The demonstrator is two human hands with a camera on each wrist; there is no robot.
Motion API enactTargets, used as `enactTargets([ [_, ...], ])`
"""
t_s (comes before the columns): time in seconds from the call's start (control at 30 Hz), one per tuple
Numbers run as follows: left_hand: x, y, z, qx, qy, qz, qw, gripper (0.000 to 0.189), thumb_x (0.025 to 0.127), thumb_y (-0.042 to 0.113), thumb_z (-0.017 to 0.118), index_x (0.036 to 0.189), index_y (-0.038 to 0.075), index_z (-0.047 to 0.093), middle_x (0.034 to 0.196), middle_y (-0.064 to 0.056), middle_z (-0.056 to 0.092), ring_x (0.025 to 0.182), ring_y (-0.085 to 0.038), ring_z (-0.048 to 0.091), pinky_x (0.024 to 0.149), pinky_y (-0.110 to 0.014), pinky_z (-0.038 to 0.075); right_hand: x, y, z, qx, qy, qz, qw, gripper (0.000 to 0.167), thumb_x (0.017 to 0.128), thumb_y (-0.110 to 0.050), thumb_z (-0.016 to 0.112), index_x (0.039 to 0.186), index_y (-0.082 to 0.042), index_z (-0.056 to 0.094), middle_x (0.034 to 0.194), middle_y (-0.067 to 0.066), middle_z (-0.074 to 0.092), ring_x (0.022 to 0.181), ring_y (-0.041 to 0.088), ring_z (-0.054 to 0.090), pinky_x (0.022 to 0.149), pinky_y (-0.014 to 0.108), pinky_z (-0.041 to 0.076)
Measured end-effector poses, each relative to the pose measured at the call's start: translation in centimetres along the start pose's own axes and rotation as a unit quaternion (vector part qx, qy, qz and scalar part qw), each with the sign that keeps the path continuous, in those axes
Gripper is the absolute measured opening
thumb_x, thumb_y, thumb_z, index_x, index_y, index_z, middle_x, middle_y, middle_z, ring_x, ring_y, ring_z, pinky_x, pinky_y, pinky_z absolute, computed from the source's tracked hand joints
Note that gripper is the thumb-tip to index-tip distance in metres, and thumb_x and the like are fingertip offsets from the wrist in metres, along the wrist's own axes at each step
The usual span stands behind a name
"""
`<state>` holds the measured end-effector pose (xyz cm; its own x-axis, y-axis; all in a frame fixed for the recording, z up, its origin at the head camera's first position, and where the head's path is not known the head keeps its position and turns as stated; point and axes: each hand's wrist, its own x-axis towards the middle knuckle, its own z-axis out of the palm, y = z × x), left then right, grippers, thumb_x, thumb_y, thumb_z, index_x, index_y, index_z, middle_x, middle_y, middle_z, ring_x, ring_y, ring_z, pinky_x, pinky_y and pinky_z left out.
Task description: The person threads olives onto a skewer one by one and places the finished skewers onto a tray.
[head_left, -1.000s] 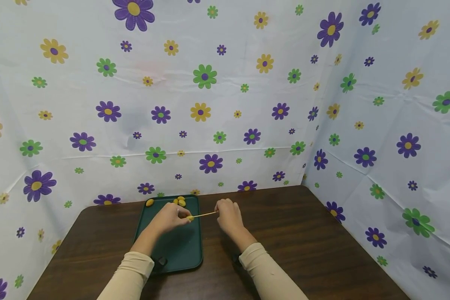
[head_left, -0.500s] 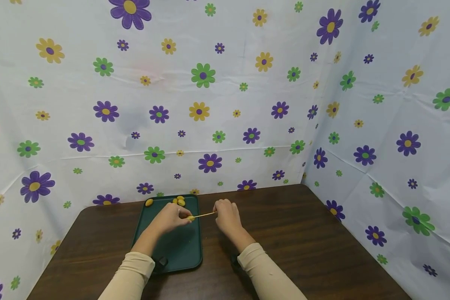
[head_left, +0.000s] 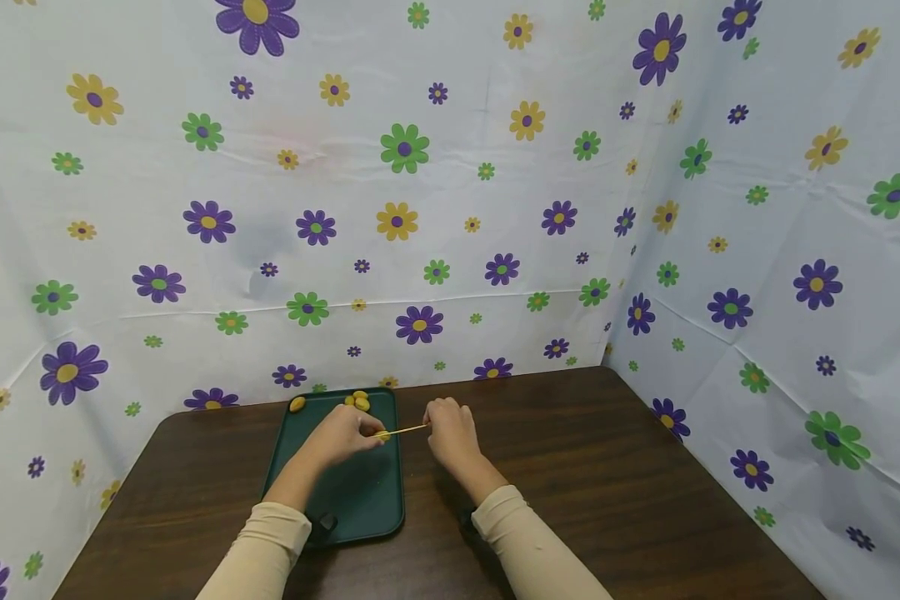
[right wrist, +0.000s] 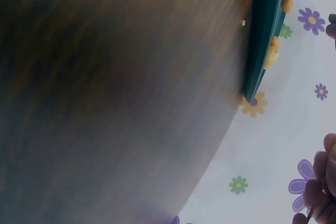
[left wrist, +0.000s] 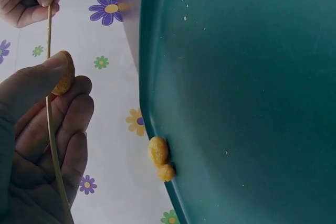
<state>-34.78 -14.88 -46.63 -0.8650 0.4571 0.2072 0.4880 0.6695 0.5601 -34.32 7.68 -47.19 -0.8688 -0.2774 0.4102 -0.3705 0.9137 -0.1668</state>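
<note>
In the head view my left hand (head_left: 337, 437) is over the green tray (head_left: 363, 500), pinching a small yellow oval piece (left wrist: 64, 76) between thumb and fingers. A thin, slightly bent pale-yellow strand (left wrist: 53, 142) runs past or through that piece and across the left palm; its passage behind the piece is hidden. My right hand (head_left: 452, 433), to the right of the tray above the table, pinches the other stretch of the strand. Between the two hands the strand is nearly straight. Only some fingers of the right hand show at the right edge of its wrist view.
Several similar yellow oval pieces (head_left: 362, 405) lie at the tray's far edge, one (head_left: 297, 404) at its far left corner. Small crumbs (left wrist: 185, 18) dot the tray. The brown wooden table (head_left: 570, 483) reaches back to a flowered white cloth (head_left: 457, 200).
The right hand has shifted very slightly left in the head view, along with a small tilt of the view. Both hands keep the same hold.
</note>
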Motion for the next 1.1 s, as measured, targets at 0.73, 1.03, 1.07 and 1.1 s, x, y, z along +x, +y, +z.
enactTargets([
  [0.73, 0.0, 0.7, 0.0, 0.004, -0.003, -0.016, 0.9999, 0.007, 0.087, 0.010, 0.080, 0.094, 0.011, 0.081, 0.082, 0.005, 0.075, 0.068, -0.007, 0.061, 0.066, -0.027, 0.056, 0.0, -0.9, 0.4, -0.001, 0.000, 0.000, 1.0000, 0.022, 0.074, 0.003, 0.081, 0.082, -0.014, 0.069, 0.081, -0.005, 0.065, 0.082, 0.017, 0.059, 0.067, 0.033, 0.044],
  [1.03, -0.3, 1.0, 0.0, -0.002, -0.005, -0.019, 0.9998, 0.008, 0.086, 0.010, 0.080, 0.094, 0.009, 0.081, 0.083, 0.003, 0.075, 0.071, -0.007, 0.064, 0.068, -0.029, 0.058, -0.2, -1.4, 0.4, 0.009, -0.005, 0.006, 0.9999, 0.021, 0.076, 0.000, 0.083, 0.083, -0.014, 0.070, 0.080, -0.005, 0.063, 0.082, 0.016, 0.058, 0.068, 0.034, 0.045],
  [1.07, -0.3, 1.0, 0.0, -0.002, -0.006, -0.020, 0.9998, 0.008, 0.087, 0.009, 0.080, 0.094, 0.009, 0.081, 0.083, 0.003, 0.076, 0.072, -0.007, 0.065, 0.069, -0.029, 0.058, -0.3, -1.4, 0.4, 0.011, -0.007, 0.007, 0.9999, 0.020, 0.076, 0.000, 0.083, 0.084, -0.013, 0.070, 0.080, -0.005, 0.063, 0.081, 0.016, 0.058, 0.069, 0.034, 0.044],
  [1.1, -0.4, 1.0, 0.0, -0.002, -0.006, -0.020, 0.9998, 0.008, 0.087, 0.009, 0.080, 0.094, 0.009, 0.081, 0.084, 0.002, 0.076, 0.073, -0.007, 0.066, 0.069, -0.030, 0.059, -0.3, -1.4, 0.4, 0.012, -0.008, 0.006, 0.9999, 0.020, 0.076, 0.000, 0.083, 0.085, -0.013, 0.071, 0.080, -0.005, 0.063, 0.081, 0.016, 0.058, 0.071, 0.035, 0.044],
])
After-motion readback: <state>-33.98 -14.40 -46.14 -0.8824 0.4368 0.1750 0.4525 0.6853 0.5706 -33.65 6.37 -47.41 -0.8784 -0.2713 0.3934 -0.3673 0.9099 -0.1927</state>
